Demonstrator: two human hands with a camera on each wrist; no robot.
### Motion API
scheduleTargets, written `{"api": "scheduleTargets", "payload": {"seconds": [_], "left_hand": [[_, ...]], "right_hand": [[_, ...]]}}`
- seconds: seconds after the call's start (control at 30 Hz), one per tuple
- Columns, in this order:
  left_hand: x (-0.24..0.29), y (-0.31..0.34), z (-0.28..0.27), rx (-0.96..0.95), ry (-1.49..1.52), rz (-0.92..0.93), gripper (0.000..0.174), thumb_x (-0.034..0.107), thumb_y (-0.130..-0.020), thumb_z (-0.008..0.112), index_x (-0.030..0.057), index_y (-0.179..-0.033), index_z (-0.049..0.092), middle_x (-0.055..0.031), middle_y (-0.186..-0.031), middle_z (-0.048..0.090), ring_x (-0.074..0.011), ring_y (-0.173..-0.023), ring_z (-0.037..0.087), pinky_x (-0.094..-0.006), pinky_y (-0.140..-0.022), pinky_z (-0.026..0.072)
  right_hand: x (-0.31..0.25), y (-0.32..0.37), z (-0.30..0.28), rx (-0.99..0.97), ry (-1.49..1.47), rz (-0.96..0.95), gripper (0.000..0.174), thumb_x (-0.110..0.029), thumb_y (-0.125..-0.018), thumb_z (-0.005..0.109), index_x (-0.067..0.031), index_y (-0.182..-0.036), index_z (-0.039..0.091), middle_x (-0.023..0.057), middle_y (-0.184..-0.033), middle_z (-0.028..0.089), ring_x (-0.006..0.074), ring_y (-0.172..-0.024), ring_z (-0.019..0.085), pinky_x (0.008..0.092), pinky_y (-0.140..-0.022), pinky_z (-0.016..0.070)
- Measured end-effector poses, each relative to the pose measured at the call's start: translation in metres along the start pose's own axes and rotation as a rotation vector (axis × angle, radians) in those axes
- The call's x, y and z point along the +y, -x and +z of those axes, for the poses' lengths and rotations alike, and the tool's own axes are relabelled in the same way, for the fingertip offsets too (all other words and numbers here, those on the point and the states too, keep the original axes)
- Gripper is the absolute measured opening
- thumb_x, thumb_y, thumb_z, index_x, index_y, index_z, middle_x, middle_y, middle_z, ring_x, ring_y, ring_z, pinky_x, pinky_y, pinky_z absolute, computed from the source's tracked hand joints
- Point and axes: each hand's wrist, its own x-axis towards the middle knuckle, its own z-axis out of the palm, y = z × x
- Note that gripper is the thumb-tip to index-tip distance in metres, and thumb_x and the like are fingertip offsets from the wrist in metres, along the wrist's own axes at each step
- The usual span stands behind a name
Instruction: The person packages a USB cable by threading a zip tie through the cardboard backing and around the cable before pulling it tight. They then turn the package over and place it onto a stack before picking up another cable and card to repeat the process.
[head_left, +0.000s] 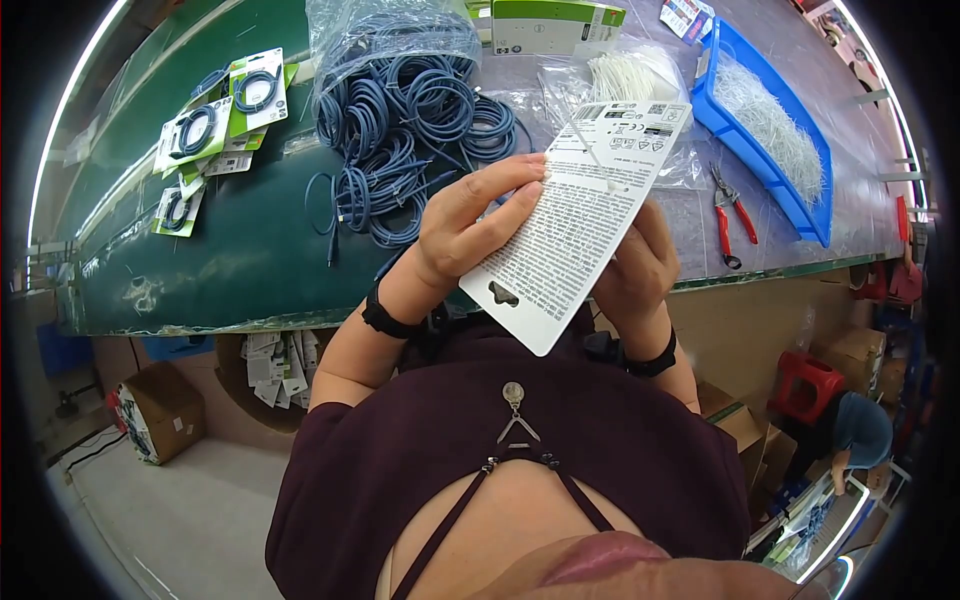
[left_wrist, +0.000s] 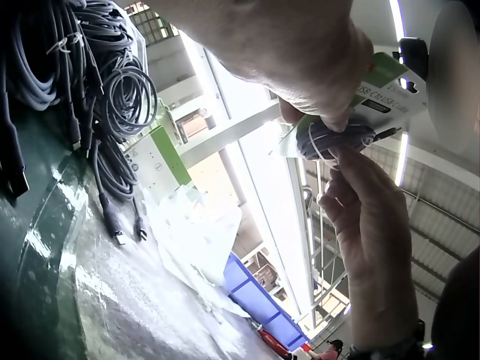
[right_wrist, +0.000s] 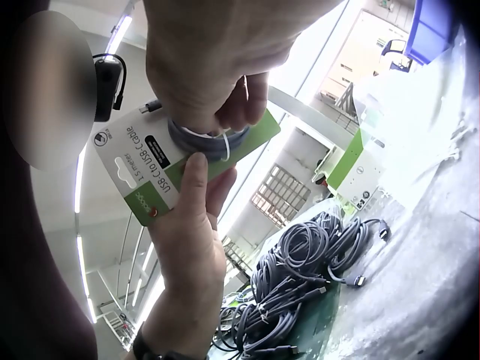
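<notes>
My left hand (head_left: 480,215) grips a printed cardboard packaging card (head_left: 580,215), its back text facing up in the head view. In the right wrist view, the left thumb lies on the card's green-and-white front, beside a coiled blue-grey USB-C cable (right_wrist: 202,142). My right hand (head_left: 640,265) is behind the card in the head view, its curled fingers pinching the coil against the front. A white cable tie (right_wrist: 226,146) loops round the coil, and a thin white strip (head_left: 590,145) lies across the card's back.
Loose coiled cables (head_left: 400,130) spill from a clear bag (head_left: 395,30). Finished-looking cable cards (head_left: 195,130) lie at left. White ties (head_left: 630,80) sit in plastic near a blue tray (head_left: 815,215) of clear strips. Red-handled cutters (head_left: 735,215) lie beside it.
</notes>
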Motion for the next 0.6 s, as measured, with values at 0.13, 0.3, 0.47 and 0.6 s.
{"api": "scheduleTargets", "payload": {"seconds": [0.13, 0.3, 0.47, 0.6], "left_hand": [[0.0014, -0.0008, -0.0005, -0.005, 0.008, -0.003, 0.038, -0.003, -0.075, 0.07, -0.0062, -0.111, 0.058, -0.0253, -0.113, 0.059, -0.0394, -0.105, 0.062, -0.0429, -0.088, 0.0548], [0.0006, -0.0018, 0.0033, 0.037, -0.02, 0.015, 0.029, -0.002, -0.074, 0.069, -0.0054, -0.102, 0.061, -0.0223, -0.11, 0.061, -0.0355, -0.101, 0.065, -0.0391, -0.084, 0.0565], [0.0012, -0.0032, 0.0038, 0.047, -0.038, 0.028, 0.024, -0.001, -0.073, 0.068, -0.0047, -0.097, 0.063, -0.0205, -0.108, 0.063, -0.0332, -0.099, 0.066, -0.0364, -0.082, 0.0577], [-0.0003, -0.0014, 0.0054, 0.044, -0.033, 0.047, 0.026, -0.002, -0.072, 0.068, -0.0045, -0.097, 0.063, -0.0196, -0.107, 0.063, -0.0326, -0.098, 0.066, -0.0361, -0.081, 0.0578]], "right_hand": [[-0.001, -0.0004, -0.0015, -0.004, -0.011, 0.002, 0.025, 0.007, -0.065, 0.069, 0.0016, -0.089, 0.067, 0.0084, -0.076, 0.056, 0.022, -0.063, 0.057, 0.0307, -0.053, 0.0454], [-0.0009, 0.0007, -0.0008, -0.015, 0.022, 0.0, 0.025, 0.007, -0.067, 0.068, 0.0023, -0.091, 0.067, 0.0094, -0.08, 0.059, 0.0234, -0.065, 0.059, 0.031, -0.055, 0.0472], [0.0016, -0.0006, 0.002, 0.004, 0.042, -0.037, 0.027, 0.006, -0.068, 0.067, 0.0031, -0.095, 0.067, 0.0117, -0.087, 0.062, 0.0269, -0.071, 0.062, 0.0315, -0.06, 0.0507], [0.0004, -0.0021, 0.0042, 0.014, 0.052, -0.002, 0.017, 0.005, -0.073, 0.067, 0.003, -0.09, 0.065, 0.0118, -0.089, 0.064, 0.0227, -0.072, 0.064, 0.0302, -0.063, 0.0516]]}}
